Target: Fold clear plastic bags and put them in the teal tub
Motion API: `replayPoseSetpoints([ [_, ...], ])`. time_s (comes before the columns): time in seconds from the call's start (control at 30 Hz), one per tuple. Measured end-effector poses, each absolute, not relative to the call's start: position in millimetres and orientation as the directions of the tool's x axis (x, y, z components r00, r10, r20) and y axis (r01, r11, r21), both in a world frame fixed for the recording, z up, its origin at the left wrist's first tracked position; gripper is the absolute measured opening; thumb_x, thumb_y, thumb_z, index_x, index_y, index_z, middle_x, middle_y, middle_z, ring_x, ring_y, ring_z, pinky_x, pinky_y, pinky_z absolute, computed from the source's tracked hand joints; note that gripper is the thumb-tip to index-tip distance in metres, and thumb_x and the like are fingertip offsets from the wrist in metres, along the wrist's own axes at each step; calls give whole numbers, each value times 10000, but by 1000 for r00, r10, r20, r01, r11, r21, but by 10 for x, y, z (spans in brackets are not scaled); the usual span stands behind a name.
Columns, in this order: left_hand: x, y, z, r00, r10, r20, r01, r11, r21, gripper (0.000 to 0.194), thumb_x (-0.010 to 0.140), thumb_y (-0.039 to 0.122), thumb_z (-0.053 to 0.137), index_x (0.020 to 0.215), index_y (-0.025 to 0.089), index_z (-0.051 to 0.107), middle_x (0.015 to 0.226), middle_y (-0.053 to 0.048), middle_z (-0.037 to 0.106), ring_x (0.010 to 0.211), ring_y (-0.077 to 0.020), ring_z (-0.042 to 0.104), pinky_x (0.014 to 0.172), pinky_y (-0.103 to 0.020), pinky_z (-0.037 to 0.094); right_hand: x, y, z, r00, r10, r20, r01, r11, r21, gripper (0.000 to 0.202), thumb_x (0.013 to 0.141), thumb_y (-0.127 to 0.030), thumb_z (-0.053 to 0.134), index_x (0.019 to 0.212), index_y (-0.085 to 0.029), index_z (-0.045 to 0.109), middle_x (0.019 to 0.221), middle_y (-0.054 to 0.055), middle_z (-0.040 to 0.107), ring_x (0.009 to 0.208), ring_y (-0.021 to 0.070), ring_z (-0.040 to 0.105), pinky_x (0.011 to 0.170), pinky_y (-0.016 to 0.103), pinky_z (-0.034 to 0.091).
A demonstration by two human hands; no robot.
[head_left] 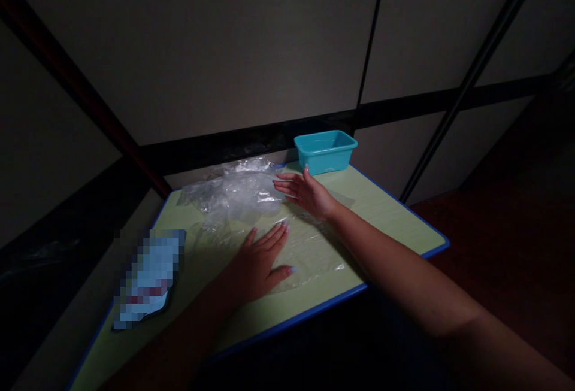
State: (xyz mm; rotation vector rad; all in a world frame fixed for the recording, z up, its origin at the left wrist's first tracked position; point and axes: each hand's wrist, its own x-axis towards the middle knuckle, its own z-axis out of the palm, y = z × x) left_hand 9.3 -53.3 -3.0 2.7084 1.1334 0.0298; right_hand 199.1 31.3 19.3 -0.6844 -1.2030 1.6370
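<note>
My left hand point(258, 262) lies flat, fingers stretched and thumb apart, on a clear plastic bag point(314, 259) spread over the table. Just beyond it my right hand point(308, 193) is turned on its edge, thumb up and fingers extended, with nothing in its grasp. Whether its lower edge touches the plastic I cannot tell. A crumpled heap of clear plastic bags point(233, 190) sits beyond my left hand, near the fingertips of my right hand.
A turquoise plastic basket point(326, 157) stands at the table's far edge, against the pale panelled wall point(251, 49). On the left lies a phone point(150, 280) with a lit, blurred screen. The yellow-green table point(399, 229) has a blue rim.
</note>
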Motion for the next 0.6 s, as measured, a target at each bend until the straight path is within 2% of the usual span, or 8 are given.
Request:
replayPoseSetpoints([
  [0.17,12,-436,-62,637,765,88,716,-630,301,609,902,466,352,1442,198,262,1517,-106,223,1399,-249,185,1112,-544,89,1995,314,165,-394,915,88,-327,-51,-944,546,925,-579,208,1153,-234,564,1319,50,534,1249,187,444,1024,391,292],
  [0.27,-64,-319,-70,453,863,226,667,-496,556,696,894,588,255,1430,147,300,1512,-121,240,1398,-247,190,1135,-475,114,1997,311,138,-423,901,93,-287,-36,-957,521,932,-555,222,1242,-250,510,1374,54,484,1286,187,405,1049,426,259],
  [0.33,-88,-244,-62,296,921,251,503,-374,779,797,877,659,121,1430,113,297,1503,-136,262,1389,-237,220,1138,-423,150,1998,299,122,-436,892,121,-196,37,-980,505,922,-549,293,1295,-258,469,1417,61,433,1310,195,373,1066,443,226],
  [0.4,-83,-190,-44,204,962,183,279,-236,931,896,838,682,-54,1448,97,242,1489,-152,291,1375,-235,260,1119,-414,217,2002,280,115,-480,858,185,-70,173,-983,558,885,-563,400,1343,-246,429,1455,75,375,1333,205,332,1087,437,190],
  [0.47,-68,-174,-23,181,975,128,140,-154,978,974,781,678,-188,1465,86,172,1478,-169,306,1363,-244,284,1097,-427,262,2011,262,123,-579,785,220,47,301,-953,673,845,-586,464,1392,-204,376,1488,95,311,1363,207,273,1111,404,149],
  [0.5,-64,-184,-13,167,977,134,143,-158,977,988,765,678,-214,1469,90,151,1482,-169,297,1364,-245,281,1098,-427,258,2018,255,131,-634,745,205,98,341,-935,726,835,-596,471,1414,-177,342,1502,103,275,1377,204,239,1120,383,129],
  [0.57,-75,-244,10,162,965,206,326,-250,912,950,786,709,-131,1473,117,150,1512,-150,228,1386,-247,222,1121,-431,188,2037,249,154,-720,684,120,211,380,-901,808,830,-614,457,1451,-136,257,1527,108,193,1399,197,170,1131,347,96],
  [0.6,-89,-289,25,192,951,242,480,-307,822,921,802,731,-36,1472,130,162,1527,-141,176,1399,-259,168,1129,-456,136,2047,246,168,-744,665,68,273,394,-877,843,828,-622,451,1463,-121,215,1536,109,149,1408,197,132,1135,336,81],
])
